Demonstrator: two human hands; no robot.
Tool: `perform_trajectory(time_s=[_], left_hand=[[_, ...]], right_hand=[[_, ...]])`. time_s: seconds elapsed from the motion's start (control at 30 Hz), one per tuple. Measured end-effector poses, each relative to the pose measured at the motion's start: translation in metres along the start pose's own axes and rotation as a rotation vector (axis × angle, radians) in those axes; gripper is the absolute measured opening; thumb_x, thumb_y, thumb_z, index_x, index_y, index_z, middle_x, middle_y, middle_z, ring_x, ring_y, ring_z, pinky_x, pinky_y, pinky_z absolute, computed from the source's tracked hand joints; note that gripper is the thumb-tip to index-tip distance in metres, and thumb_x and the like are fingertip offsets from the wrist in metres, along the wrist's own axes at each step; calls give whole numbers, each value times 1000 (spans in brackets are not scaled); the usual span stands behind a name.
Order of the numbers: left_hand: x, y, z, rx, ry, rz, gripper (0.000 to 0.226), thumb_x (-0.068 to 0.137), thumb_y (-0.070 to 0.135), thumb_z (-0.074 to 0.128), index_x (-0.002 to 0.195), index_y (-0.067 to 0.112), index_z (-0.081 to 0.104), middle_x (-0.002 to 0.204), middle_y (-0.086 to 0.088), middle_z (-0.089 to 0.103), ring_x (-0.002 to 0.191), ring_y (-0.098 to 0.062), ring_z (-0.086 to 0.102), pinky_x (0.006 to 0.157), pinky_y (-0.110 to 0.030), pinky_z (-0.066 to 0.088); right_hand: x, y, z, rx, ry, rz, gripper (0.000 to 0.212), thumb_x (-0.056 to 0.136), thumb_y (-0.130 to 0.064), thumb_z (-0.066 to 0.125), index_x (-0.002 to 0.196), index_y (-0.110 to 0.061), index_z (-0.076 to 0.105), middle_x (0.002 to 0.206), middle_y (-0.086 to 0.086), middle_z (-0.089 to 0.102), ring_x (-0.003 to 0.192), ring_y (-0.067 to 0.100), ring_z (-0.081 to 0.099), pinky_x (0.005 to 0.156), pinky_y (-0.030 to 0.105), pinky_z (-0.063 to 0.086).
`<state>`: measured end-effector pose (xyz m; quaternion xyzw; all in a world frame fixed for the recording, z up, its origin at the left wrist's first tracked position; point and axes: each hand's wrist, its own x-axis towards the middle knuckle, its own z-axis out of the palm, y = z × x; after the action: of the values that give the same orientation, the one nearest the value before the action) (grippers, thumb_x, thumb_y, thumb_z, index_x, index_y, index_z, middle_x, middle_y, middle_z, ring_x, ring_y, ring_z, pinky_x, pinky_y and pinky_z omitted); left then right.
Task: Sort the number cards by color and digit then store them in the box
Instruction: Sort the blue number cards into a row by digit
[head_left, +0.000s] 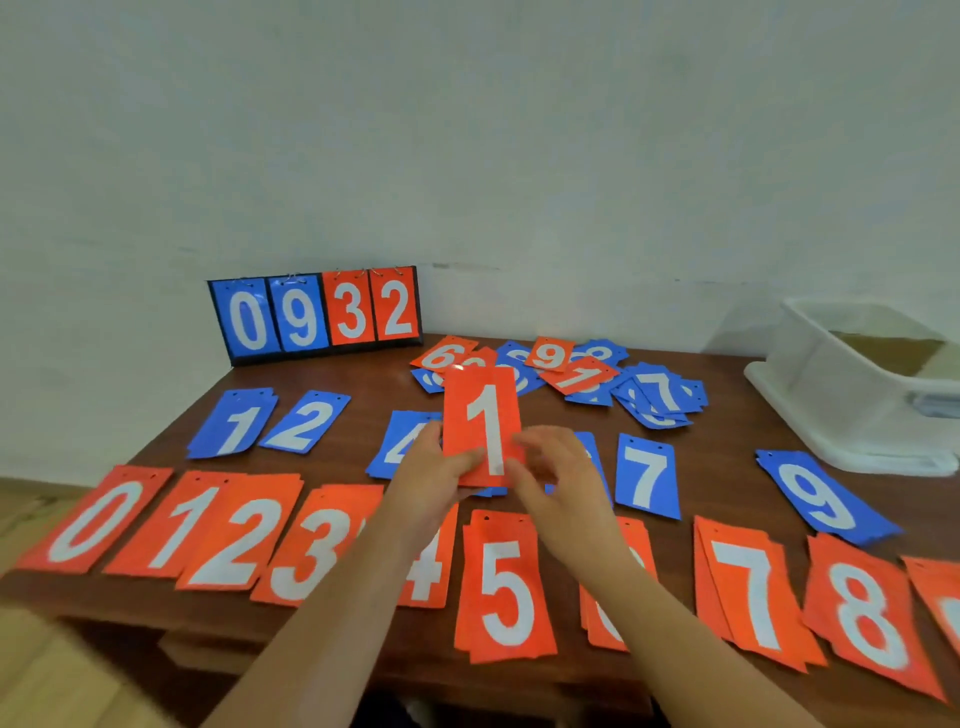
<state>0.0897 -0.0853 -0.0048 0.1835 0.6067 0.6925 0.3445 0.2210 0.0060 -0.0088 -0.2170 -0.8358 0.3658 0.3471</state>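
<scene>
Red card 1 (483, 410) was held upright above the middle of the surface (363, 384), over the blue row. The left grip (436, 470) pinched its lower edge, thumb on the printed face. The right grip (558, 475) sat just beside the card's lower right corner with fingers loosely curled; blur prevented any reading of whether it touched or pinched the card. The matching red 1 pile (176, 525) lay in the near row, well to the left, with the red 2 pile (239, 540) overlapping its right edge. A card released short of the target would probably have landed on the 2 pile and mixed the digits. The left forearm crossed above the red 3 pile (306, 545) and red 4 pile (431, 571), so a low sweep to the left could have dragged those stacks out of square. The cards appeared thin and glossy, and a single-edge pinch could have let the card slip or swing. An unsorted heap (571, 374) lay at the far side, so sorting was judged incomplete. The white box (831, 395) stood at the far right, and no cards were visible in it.
</scene>
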Motion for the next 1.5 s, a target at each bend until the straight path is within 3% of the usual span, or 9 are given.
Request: perform_trajectory(time_s=[0.13,0.2,0.37,0.53,0.63,0.73,0.93,1.27,1.5], left_hand=[[-39,-1,-13,-13,-37,-6,31,95,9,62,123,21,59,116,-6,73,104,-26,71,88,-47,57],[-57,1,-18,-15,-60,-11,30,97,10,59,124,21,60,114,-6,74,104,-26,71,89,-48,57],[-83,5,-39,100,-16,11,18,99,22,58,115,25,66,106,0,76,100,-21,73,88,-46,58],[-93,10,-67,181,152,31,15,96,30,63,110,29,68,100,7,77,88,-11,75,76,-32,60],[-94,12,-94,227,262,45,28,95,31,64,122,23,67,111,3,74,99,-15,72,92,-41,58],[-93,17,-127,273,372,73,30,95,26,64,125,23,60,119,-1,70,105,-20,69,93,-47,56],[-89,29,-224,644,672,4,42,100,12,43,141,14,49,138,-5,55,127,-30,53,106,-43,43],[-64,14,-309,1112,733,8,36,94,2,44,126,-4,60,122,-27,62,117,-42,57,98,-42,43],[-53,-1,-308,1500,755,-151,36,99,34,49,124,10,61,124,-12,60,117,-27,55,101,-36,43]], right_hand=[[-9,-19,1,467,46,539,25,93,-31,64,113,-16,63,104,0,68,88,14,68,80,32,56],[-13,-29,4,690,-32,622,22,95,-28,61,106,-11,68,94,9,74,83,22,70,68,32,56],[-21,-51,15,662,-154,575,18,96,-21,60,106,-11,71,94,6,76,88,23,73,79,39,60],[-25,-68,35,573,-169,585,16,94,-28,65,99,-13,69,91,4,76,79,17,74,72,35,61],[-24,-78,50,513,-178,578,16,98,-24,59,91,-13,67,90,7,73,79,19,72,68,33,59],[-20,-84,62,486,-180,575,19,99,-22,55,89,-11,67,92,10,73,83,23,71,72,37,60],[-15,-94,85,396,-242,552,26,99,-25,56,97,-1,66,92,15,72,85,29,71,72,39,60],[-8,-115,141,351,-341,499,22,99,-22,55,93,-4,66,87,10,72,74,19,68,58,28,54],[-7,-112,163,323,-380,519,19,99,-25,55,89,-13,66,88,3,73,80,19,71,65,31,59]])
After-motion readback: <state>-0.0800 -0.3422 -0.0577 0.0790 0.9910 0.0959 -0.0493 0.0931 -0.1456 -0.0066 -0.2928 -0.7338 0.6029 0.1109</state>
